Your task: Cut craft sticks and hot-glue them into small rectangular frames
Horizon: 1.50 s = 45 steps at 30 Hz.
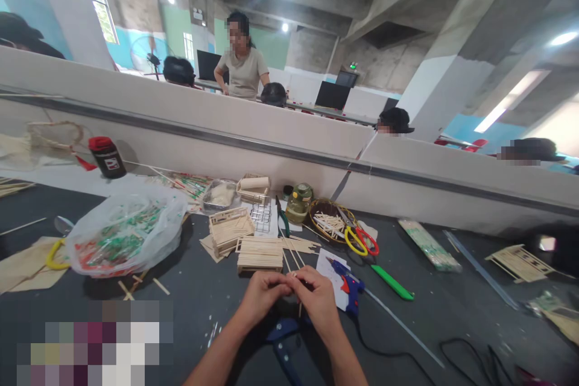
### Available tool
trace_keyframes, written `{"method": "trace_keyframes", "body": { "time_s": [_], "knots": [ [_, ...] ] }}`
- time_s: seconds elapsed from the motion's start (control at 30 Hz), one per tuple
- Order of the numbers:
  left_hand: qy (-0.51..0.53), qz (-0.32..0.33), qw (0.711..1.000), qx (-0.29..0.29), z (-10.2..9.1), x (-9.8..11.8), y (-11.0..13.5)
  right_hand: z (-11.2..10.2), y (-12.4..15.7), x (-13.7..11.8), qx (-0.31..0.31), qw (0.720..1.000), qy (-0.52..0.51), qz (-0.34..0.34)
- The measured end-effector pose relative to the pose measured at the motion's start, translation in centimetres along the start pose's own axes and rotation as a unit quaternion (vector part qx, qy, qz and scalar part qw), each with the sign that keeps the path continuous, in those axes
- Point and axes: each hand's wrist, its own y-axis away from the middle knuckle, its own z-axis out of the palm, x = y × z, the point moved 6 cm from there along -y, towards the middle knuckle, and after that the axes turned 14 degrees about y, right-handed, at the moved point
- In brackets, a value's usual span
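At the front of the dark table, my left hand (266, 297) and my right hand (317, 297) meet with fingertips pinched together. Thin wooden sticks (294, 253) run up from between the fingers, and a short end shows below them. How the sticks are split between the two hands is partly hidden by the fingers. Just beyond my hands stands a small stick-built model (260, 253) with a slatted top. Under my wrists lies a dark blue tool (284, 338), partly covered. Right of my right hand, a blue hot glue gun (348, 286) rests on white paper.
A plastic bag of wrapped sticks (129, 232) stands left. Behind are another stick model (230, 230), a glass jar (299, 202) and a basket (316, 226) with scissors (362, 241). A green utility knife (392, 282) lies right. A white partition (190, 111) crosses behind; people are beyond it.
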Motion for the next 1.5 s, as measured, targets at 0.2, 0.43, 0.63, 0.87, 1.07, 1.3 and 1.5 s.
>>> {"method": "trace_keyframes", "body": {
  "time_s": [0.2, 0.43, 0.63, 0.87, 1.07, 1.3, 1.5],
  "knots": [
    [-0.076, 0.001, 0.997, -0.023, -1.0, -2.6, -1.1, 0.8, 0.1, 2.0, 0.003, 0.999, 0.037, -0.014],
    [-0.233, -0.056, 0.971, -0.022, -1.6, -4.2, -1.2, 1.4, -0.2, 3.3, 0.007, 0.992, 0.109, -0.061],
    [-0.117, -0.041, 0.992, -0.004, -1.0, -4.4, -1.4, 1.2, -0.1, 3.4, 0.006, 0.994, 0.090, -0.058],
    [-0.018, -0.033, 0.999, -0.006, -0.3, -3.0, -1.0, 0.3, 0.2, 2.7, 0.020, 0.998, 0.040, -0.052],
    [-0.139, -0.044, 0.989, -0.032, -1.2, -4.0, -0.9, 1.1, 0.6, 2.8, 0.013, 0.995, 0.071, -0.075],
    [-0.142, -0.029, 0.988, -0.050, -1.4, -4.7, -1.1, 1.5, 0.4, 3.9, -0.014, 0.995, 0.079, -0.060],
    [-0.145, -0.021, 0.989, -0.030, -1.2, -3.7, -0.7, 1.0, 0.7, 3.7, 0.004, 0.996, 0.078, -0.034]
  ]
}}
